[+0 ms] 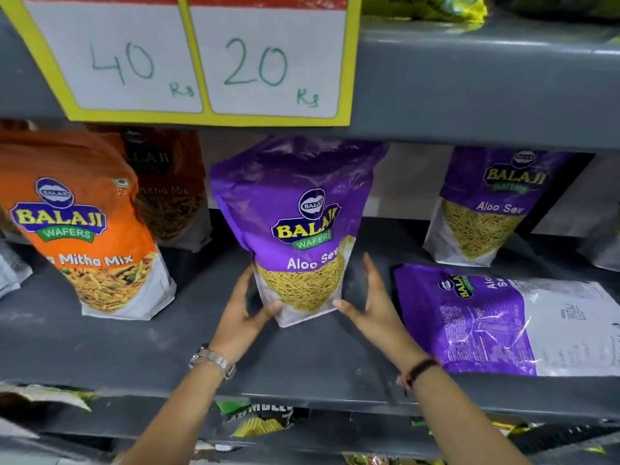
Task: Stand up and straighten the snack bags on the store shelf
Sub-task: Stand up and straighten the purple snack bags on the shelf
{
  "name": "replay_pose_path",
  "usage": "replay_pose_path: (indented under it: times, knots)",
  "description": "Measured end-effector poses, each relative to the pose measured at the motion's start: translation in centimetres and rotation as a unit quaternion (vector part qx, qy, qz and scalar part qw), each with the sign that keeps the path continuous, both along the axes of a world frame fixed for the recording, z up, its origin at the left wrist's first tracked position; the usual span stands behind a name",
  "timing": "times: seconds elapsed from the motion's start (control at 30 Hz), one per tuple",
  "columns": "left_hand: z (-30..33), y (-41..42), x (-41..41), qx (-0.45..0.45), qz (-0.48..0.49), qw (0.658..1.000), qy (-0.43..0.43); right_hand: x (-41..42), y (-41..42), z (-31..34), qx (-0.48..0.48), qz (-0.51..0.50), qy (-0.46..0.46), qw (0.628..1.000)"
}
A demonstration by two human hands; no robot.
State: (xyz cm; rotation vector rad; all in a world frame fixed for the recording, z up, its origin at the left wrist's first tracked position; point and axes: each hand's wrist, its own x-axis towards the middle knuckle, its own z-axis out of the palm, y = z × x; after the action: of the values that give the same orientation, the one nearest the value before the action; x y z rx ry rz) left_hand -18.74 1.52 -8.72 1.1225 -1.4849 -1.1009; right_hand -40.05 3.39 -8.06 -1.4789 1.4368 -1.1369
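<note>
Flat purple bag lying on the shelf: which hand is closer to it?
Right. The right hand is just left of the flat bag; the left hand holds the far side of the upright bag.

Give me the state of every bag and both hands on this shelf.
centre Aloo Sev bag: upright, held at its base.
flat Aloo Sev bag: lying flat.
rear Aloo Sev bag: standing.
front Mitha Mix bag: standing.
rear Mitha Mix bag: standing.
left hand: grips centre bag's corner.
right hand: open, thumb touching it.
</note>
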Motion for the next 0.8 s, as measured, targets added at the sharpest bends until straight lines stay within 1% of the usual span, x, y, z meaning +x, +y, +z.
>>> replay_pose_path:
  times: [0.1,0.13,0.2,0.3,0.4,0.43,0.47,0.5,0.53,0.57,0.6,0.63,0.67,0.7,0.73,0.77,0.8]
  knots:
    - [0.2,-0.4,-0.9,0.012,-0.013,1.0,0.01,-0.1,-2.2,0.3,0.012,0.055,-0.007,0.998]
    - [0.2,-0.8,-1.0,0.015,-0.015,1.0,0.007,0.2,-2.3,0.2,0.013,0.057,-0.009,0.998]
    - [0.5,-1.6,-0.7,0.017,-0.04,0.999,0.006,0.8,-1.9,-0.3,0.009,0.011,-0.011,1.0]
    - [0.6,-2.2,-0.2,0.017,-0.086,0.996,-0.016,1.6,-0.8,-0.8,-0.021,-0.057,-0.012,0.998]
    - [0.7,-2.3,0.0,0.029,-0.086,0.995,-0.037,2.1,0.0,-0.4,-0.018,-0.066,-0.013,0.998]
    - [1.0,-2.1,-0.2,0.03,-0.082,0.996,-0.026,2.2,0.1,-0.2,-0.011,-0.061,-0.007,0.998]
    - [1.2,-1.7,-0.4,0.029,-0.066,0.997,-0.018,2.1,0.3,0.1,-0.005,-0.054,-0.002,0.999]
    - [1.2,-1.4,-0.6,0.013,-0.029,0.999,-0.017,2.0,0.5,0.5,-0.004,-0.048,0.0,0.999]
    - [1.4,-0.7,-0.9,-0.005,0.03,0.999,-0.04,1.6,0.8,0.9,-0.009,-0.045,0.003,0.999]
    - [1.3,0.2,-1.3,-0.025,0.097,0.993,-0.064,1.1,1.1,1.4,-0.016,-0.048,0.009,0.999]
    - [1.4,1.3,-2.0,-0.056,0.172,0.979,-0.09,0.4,1.7,2.0,-0.024,-0.059,0.021,0.998]
    - [1.2,2.6,-2.8,-0.098,0.221,0.965,-0.104,-0.6,2.3,2.6,-0.035,-0.075,0.037,0.996]
    - [1.4,4.1,-4.1,-0.137,0.232,0.957,-0.11,-1.9,2.9,3.2,-0.051,-0.09,0.058,0.993]
    - [1.4,5.4,-5.6,-0.175,0.207,0.957,-0.103,-3.6,3.6,3.9,-0.07,-0.105,0.083,0.988]
    - [1.8,6.5,-7.2,-0.182,0.161,0.965,-0.096,-5.4,4.1,4.6,-0.085,-0.121,0.111,0.983]
    - [2.2,7.3,-8.9,-0.152,0.095,0.98,-0.084,-7.6,4.5,5.2,-0.089,-0.136,0.136,0.977]
    - [2.9,8.1,-11.0,-0.095,0.021,0.993,-0.069,-10.3,5.0,5.9,-0.086,-0.147,0.154,0.973]
